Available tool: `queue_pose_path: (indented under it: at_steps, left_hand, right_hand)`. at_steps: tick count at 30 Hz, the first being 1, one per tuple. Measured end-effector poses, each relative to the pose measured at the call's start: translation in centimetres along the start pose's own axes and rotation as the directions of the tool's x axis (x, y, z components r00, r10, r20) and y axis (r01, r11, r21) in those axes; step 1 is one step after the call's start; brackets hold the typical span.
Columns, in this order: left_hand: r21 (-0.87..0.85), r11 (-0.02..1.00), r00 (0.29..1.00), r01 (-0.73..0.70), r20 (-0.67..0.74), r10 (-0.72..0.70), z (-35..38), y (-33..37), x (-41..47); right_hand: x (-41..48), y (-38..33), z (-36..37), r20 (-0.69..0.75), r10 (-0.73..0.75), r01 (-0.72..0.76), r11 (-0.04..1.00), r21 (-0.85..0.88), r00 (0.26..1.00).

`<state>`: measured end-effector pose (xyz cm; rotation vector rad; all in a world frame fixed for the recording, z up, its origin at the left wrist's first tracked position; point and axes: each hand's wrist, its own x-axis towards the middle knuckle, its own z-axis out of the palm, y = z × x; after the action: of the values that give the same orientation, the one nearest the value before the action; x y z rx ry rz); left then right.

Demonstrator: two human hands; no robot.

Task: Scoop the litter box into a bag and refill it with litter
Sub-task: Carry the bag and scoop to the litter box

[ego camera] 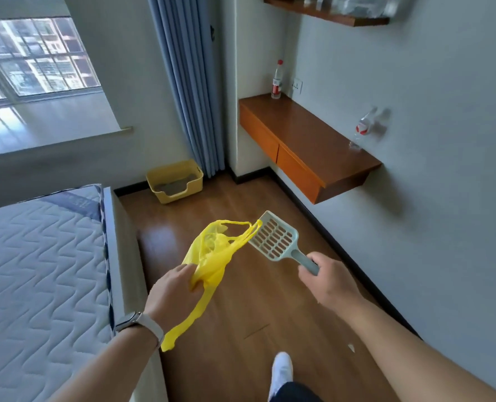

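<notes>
A yellow litter box [174, 181] with grey litter inside stands on the wooden floor in the far corner, below the window ledge and beside the curtain. My left hand [173, 288] grips a crumpled yellow plastic bag [212, 250], whose tail hangs down past my wrist. My right hand [326, 281] holds the handle of a pale grey-blue slotted litter scoop [274, 236]. The scoop's blade points toward the litter box and its tip touches the bag's handles. Both hands are well short of the box.
A mattress [37, 271] on a bed frame fills the left side. A wall-mounted wooden desk [307, 146] with two bottles juts out on the right. A blue curtain [188, 82] hangs behind the box. Wooden floor [241, 314] runs between bed and wall.
</notes>
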<state>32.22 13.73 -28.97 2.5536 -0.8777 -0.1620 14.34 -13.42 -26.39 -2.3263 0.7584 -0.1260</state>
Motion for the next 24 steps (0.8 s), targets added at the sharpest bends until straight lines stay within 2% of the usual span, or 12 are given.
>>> queue_pose_path:
  at_steps: [8, 14, 19, 24]
  left_hand:
    - [-0.03, 0.987, 0.987, 0.157, -0.017, -0.157, 2.1, -3.2, 14.8]
    - [-0.038, 0.932, 0.932, 0.362, -0.002, -0.362, 0.8, -4.1, 28.1]
    - [-0.034, 0.912, 0.907, 0.409, -0.097, -0.41, -1.4, -4.7, 37.4]
    - [-0.054, 0.881, 0.863, 0.471, -0.18, -0.472, -3.6, -6.4, 42.8]
  right_hand:
    - [18.6, -0.1, 4.2, 0.106, 0.002, -0.01, 0.997, 0.071, 0.994]
    - [35.4, -3.0, 3.9, 0.212, -0.064, 0.053, 0.997, 0.061, 0.975]
    - [46.5, -6.1, 2.3, 0.285, -0.173, 0.169, 0.985, 0.036, 0.943]
    - [52.8, -8.8, 2.5, 0.32, -0.238, 0.225, 0.971, 0.08, 0.917]
